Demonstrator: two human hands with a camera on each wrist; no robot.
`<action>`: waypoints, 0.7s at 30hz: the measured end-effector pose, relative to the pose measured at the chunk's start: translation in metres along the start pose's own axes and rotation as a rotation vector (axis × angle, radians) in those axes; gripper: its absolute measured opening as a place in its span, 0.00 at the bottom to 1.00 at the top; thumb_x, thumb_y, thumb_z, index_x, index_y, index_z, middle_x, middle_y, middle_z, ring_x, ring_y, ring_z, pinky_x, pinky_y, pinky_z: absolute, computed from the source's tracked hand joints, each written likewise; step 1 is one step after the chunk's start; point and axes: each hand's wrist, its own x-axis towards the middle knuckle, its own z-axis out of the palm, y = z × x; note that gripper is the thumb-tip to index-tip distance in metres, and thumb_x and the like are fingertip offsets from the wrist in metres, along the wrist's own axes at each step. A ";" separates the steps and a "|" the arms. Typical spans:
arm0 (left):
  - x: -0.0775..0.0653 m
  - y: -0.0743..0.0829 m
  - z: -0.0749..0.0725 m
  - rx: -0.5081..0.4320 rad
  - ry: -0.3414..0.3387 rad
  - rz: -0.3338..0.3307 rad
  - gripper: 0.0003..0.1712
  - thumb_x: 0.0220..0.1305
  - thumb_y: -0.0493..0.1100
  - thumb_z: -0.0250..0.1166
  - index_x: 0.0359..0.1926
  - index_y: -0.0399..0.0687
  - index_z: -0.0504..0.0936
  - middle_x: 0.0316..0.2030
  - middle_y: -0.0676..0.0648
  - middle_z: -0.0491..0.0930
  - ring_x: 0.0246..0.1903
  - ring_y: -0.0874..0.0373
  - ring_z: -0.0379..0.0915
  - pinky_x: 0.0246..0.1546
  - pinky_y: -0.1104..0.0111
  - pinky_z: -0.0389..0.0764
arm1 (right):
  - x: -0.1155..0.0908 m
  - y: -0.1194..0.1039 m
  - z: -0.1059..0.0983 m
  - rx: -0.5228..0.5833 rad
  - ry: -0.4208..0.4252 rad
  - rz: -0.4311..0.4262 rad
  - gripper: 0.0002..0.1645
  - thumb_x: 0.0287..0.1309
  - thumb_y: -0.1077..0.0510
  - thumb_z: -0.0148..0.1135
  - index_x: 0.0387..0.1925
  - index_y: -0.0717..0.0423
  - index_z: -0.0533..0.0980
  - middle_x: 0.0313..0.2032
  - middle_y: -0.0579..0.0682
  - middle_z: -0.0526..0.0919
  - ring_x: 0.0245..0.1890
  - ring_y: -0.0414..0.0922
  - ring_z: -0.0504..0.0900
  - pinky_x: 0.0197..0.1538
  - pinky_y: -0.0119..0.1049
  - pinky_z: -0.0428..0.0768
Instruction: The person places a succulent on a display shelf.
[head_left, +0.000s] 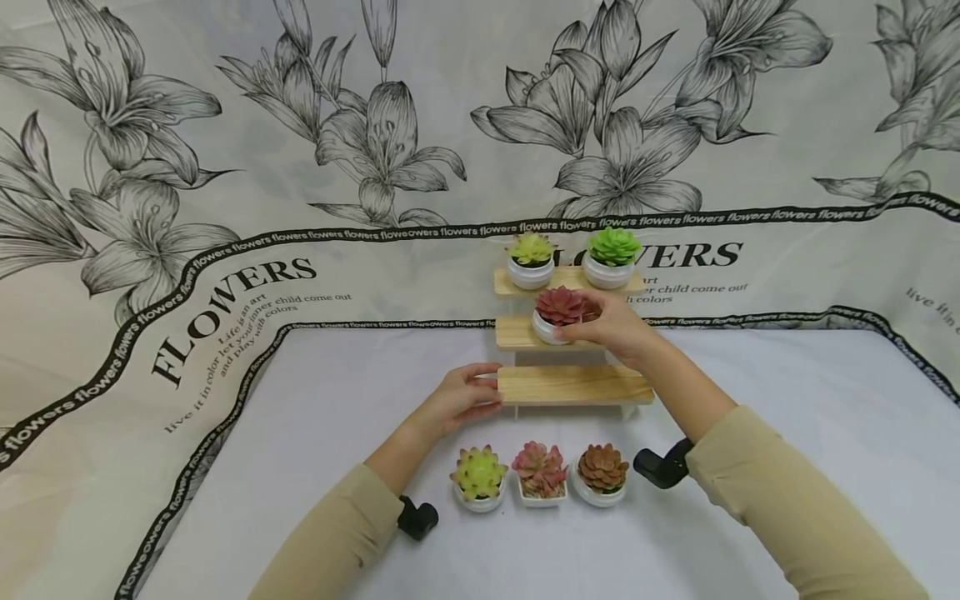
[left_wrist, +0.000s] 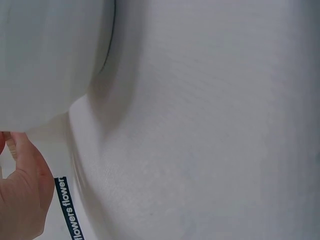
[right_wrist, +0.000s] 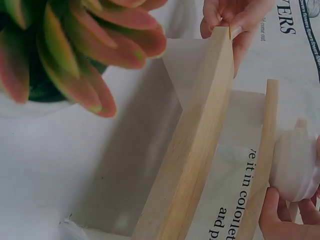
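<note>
My right hand [head_left: 617,327] pinches a dark red succulent [head_left: 559,305] by its round white pot [right_wrist: 295,167], over the middle board [head_left: 513,334] of a three-tier wooden stand. In the right wrist view, that pot is right at the edge of the board. My left hand [head_left: 459,400] grips the left end of the lowest board [head_left: 576,384], thumb and fingers at its edge. On the top board [head_left: 569,281] sit a yellow-green succulent [head_left: 531,249] at left and a bright green succulent [head_left: 612,247] at right, both in white pots.
In front of the stand, a spiky yellow-green succulent [head_left: 480,473], a pink succulent [head_left: 540,468] in a square pot and a brown succulent [head_left: 602,468] stand in a row on the white tabletop [head_left: 330,425]. A flower-printed cloth [head_left: 420,283] hangs behind.
</note>
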 end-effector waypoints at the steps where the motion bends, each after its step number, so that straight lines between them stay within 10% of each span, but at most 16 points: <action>1: 0.000 0.000 0.000 -0.002 0.001 -0.001 0.30 0.57 0.22 0.55 0.62 0.33 0.67 0.39 0.43 0.72 0.33 0.58 0.74 0.43 0.65 0.81 | 0.001 0.000 0.001 -0.004 0.004 0.001 0.38 0.48 0.68 0.67 0.61 0.68 0.62 0.44 0.55 0.71 0.42 0.43 0.71 0.41 0.26 0.79; 21: 0.001 -0.001 0.000 -0.003 0.009 -0.014 0.30 0.57 0.22 0.55 0.62 0.35 0.67 0.40 0.42 0.72 0.34 0.58 0.74 0.42 0.66 0.82 | 0.010 -0.003 0.014 -0.027 -0.040 0.024 0.40 0.48 0.67 0.67 0.62 0.67 0.62 0.49 0.59 0.72 0.44 0.44 0.72 0.42 0.28 0.78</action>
